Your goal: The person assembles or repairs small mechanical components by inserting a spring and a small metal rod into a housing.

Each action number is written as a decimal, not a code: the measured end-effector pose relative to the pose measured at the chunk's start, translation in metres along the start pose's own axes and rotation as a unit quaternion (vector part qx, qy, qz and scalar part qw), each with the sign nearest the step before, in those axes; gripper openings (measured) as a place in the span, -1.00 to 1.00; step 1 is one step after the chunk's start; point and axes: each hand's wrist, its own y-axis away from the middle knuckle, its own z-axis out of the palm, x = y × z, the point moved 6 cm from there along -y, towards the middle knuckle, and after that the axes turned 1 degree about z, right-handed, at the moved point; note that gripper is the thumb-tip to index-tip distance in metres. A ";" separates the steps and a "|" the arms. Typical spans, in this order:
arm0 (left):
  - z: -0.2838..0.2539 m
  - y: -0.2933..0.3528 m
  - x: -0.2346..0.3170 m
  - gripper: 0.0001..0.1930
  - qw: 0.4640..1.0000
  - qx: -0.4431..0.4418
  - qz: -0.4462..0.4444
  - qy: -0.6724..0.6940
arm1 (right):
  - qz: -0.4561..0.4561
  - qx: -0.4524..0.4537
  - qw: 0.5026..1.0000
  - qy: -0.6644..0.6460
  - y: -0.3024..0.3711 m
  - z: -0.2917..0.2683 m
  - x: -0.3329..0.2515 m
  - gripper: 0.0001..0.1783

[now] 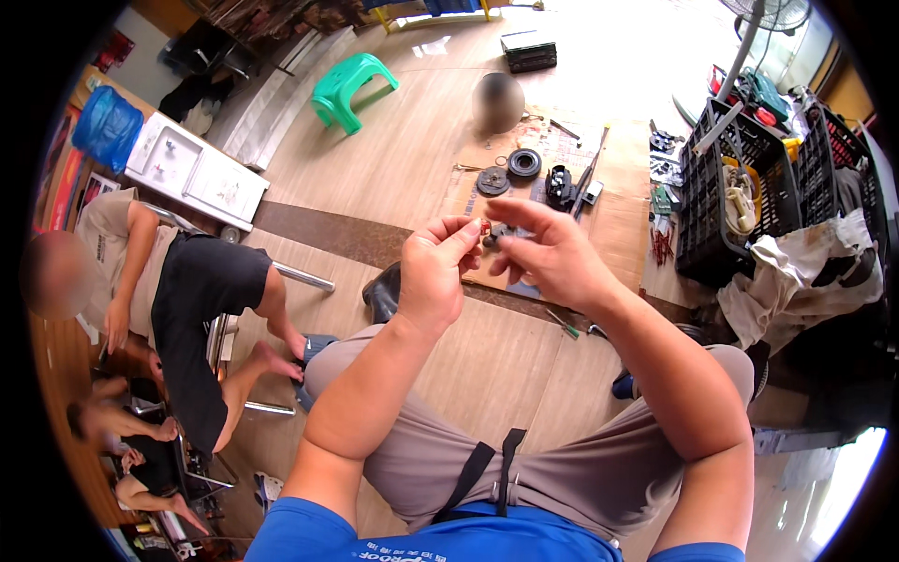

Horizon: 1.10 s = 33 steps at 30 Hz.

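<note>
My left hand (434, 272) is closed, with thumb and forefinger pinching a small reddish part (485, 228) whose exact kind is too small to make out. Close beside it, my right hand (560, 255) has its fingers apart and slightly bent, a little blurred. Small dark grey pieces (496, 236) show between the two hands; whether they are touched is unclear. Beyond, on a flat cardboard sheet (613, 245), lie a black ring-shaped wheel (524, 164), a dark round disc (493, 182), a black housing (560, 187) and a small pale box (593, 193).
Black plastic crates (716, 211) full of tools stand at right, a stained cloth (782, 272) hanging over one. A green-handled screwdriver (564, 324) lies on the floor near my knees. At left, a person (201, 290) sits near a green stool (354, 89).
</note>
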 end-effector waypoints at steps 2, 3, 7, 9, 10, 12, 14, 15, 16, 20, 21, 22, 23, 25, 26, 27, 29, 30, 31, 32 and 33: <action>0.004 0.001 -0.002 -0.92 1.000 -0.020 -0.009 0.013 | 0.005 -0.010 0.998 -0.068 -0.002 0.006 0.010 -0.63; 0.007 0.001 -0.004 -0.92 0.999 -0.036 -0.016 0.027 | 0.005 -0.008 0.998 -0.068 -0.002 0.004 0.010 -0.63; 0.008 0.003 -0.005 -0.92 0.999 -0.036 -0.024 0.033 | 0.015 0.033 0.999 0.033 -0.005 -0.004 0.011 -0.80; 0.008 0.002 -0.007 -0.94 0.997 -0.023 -0.047 0.049 | 0.018 0.044 0.998 0.046 -0.005 -0.008 0.014 -0.84; 0.006 0.002 -0.007 -0.94 0.997 -0.023 -0.047 0.049 | -0.008 0.050 0.997 0.064 -0.004 -0.009 0.013 -0.85; 0.003 0.000 -0.011 -0.91 0.993 -0.047 -0.072 0.078 | -0.035 0.057 0.994 0.082 -0.002 -0.008 0.013 -0.86; 0.001 0.000 -0.012 -0.92 0.993 -0.046 -0.068 0.080 | -0.066 0.088 0.978 0.178 0.001 -0.006 0.008 -0.88; 0.000 -0.001 -0.013 -0.92 0.994 -0.045 -0.064 0.082 | -0.066 0.087 0.978 0.178 0.002 -0.004 0.007 -0.88; 0.000 -0.002 -0.015 -0.92 0.994 -0.045 -0.064 0.081 | -0.103 0.086 0.967 0.216 0.004 -0.001 0.001 -0.88; 0.002 -0.003 -0.012 -0.93 1.000 -0.019 -0.003 -0.015 | -0.156 0.083 0.942 0.286 0.010 0.004 -0.018 -0.87; 0.004 -0.001 -0.006 -0.93 0.997 -0.007 0.030 -0.073 | -0.156 0.083 0.942 0.287 0.010 0.003 -0.020 -0.87; 0.006 0.001 -0.005 -0.93 0.997 -0.008 0.030 -0.073 | -0.165 0.084 0.937 0.295 0.010 0.001 -0.022 -0.87; 0.008 0.003 -0.003 -0.93 0.990 -0.012 0.043 -0.132 | -0.174 0.085 0.933 0.303 0.010 -0.002 -0.024 -0.87; 0.013 0.006 0.000 -0.92 0.980 -0.016 0.054 -0.191 | -0.157 0.074 0.930 0.326 0.010 -0.006 -0.030 -0.86; 0.016 0.007 0.000 -0.92 0.977 -0.030 0.049 -0.205 | -0.140 0.061 0.925 0.348 0.010 -0.008 -0.031 -0.85; 0.018 0.009 -0.001 -0.91 0.974 -0.044 0.044 -0.218 | -0.139 0.061 0.925 0.347 0.011 -0.011 -0.033 -0.85; 0.020 0.010 -0.001 -0.91 0.972 -0.057 0.042 -0.225 | -0.169 0.036 0.883 0.436 0.012 -0.009 -0.038 -0.83; 0.022 0.011 -0.001 -0.91 0.969 -0.070 0.040 -0.233 | -0.168 0.037 0.884 0.436 0.011 -0.011 -0.038 -0.83; 0.022 0.011 -0.001 -0.91 0.969 -0.072 0.040 -0.233 | -0.176 0.035 0.881 0.438 0.011 -0.013 -0.039 -0.83; 0.024 0.011 -0.004 -0.91 0.969 -0.086 0.022 -0.233 | -0.184 0.032 0.878 0.440 0.011 -0.014 -0.040 -0.83; 0.025 0.012 -0.006 -0.90 0.967 -0.100 0.004 -0.232 | -0.183 0.033 0.878 0.440 0.010 -0.016 -0.042 -0.83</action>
